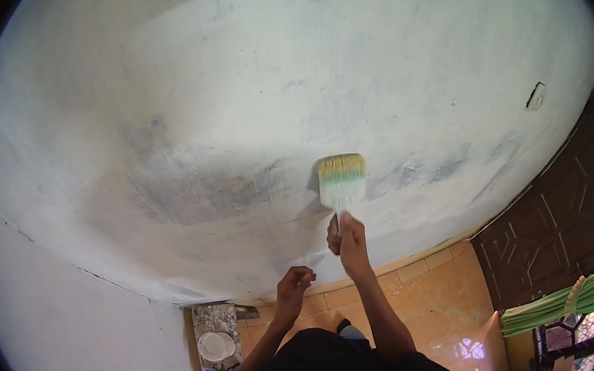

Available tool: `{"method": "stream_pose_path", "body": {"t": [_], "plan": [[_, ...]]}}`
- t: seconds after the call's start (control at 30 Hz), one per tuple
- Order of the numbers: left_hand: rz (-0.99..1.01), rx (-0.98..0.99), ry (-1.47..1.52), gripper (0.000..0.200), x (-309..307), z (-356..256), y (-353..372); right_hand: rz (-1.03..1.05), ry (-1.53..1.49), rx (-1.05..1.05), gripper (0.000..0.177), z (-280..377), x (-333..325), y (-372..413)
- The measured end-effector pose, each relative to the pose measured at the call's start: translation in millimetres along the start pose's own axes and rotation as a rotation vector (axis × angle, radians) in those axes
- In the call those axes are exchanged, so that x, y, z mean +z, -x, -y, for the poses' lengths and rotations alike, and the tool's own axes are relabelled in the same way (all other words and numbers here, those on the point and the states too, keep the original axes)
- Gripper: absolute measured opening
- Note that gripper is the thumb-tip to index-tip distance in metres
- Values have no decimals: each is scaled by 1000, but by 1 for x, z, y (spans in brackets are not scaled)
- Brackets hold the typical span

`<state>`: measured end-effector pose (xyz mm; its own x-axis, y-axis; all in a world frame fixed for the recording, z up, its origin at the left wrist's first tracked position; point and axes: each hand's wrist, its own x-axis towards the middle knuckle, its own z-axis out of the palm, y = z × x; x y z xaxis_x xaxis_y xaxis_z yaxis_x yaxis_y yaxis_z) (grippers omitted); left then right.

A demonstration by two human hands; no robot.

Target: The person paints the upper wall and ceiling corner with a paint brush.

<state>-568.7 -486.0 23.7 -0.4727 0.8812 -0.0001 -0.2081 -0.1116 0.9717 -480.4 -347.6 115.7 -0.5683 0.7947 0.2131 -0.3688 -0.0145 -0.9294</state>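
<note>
My right hand (pixel 348 241) grips the handle of a wide paintbrush (pixel 342 179) and holds it up against the white wall (pixel 231 105), bristles at the top. The brush sits beside grey patches (pixel 203 188) where the old surface shows through the paint. My left hand (pixel 294 285) is lower and to the left, fingers curled loosely with nothing seen in it, close to the wall's base.
A white bucket (pixel 216 345) stands on the floor in the corner at lower left. Orange floor tiles (pixel 432 301) run along the wall. A dark carved wooden door (pixel 569 222) and a green curtain (pixel 584 296) are at right. A switch plate (pixel 536 96) is on the wall.
</note>
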Motion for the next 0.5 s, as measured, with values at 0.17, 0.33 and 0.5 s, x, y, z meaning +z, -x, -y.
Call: {"method": "stream_pose_path", "body": {"t": [0.17,0.33,0.5], "plan": [[6,56,40,12,-5,-12,-10,17,212,-59,48,-84,-32,13],[-22,-2,-20,14,-12,-3,-16,-94,-21,279,48,-75,-34,63],[9,-38,-41,13,5,2,-2,-127,-11,54,50,3,-48,8]]}}
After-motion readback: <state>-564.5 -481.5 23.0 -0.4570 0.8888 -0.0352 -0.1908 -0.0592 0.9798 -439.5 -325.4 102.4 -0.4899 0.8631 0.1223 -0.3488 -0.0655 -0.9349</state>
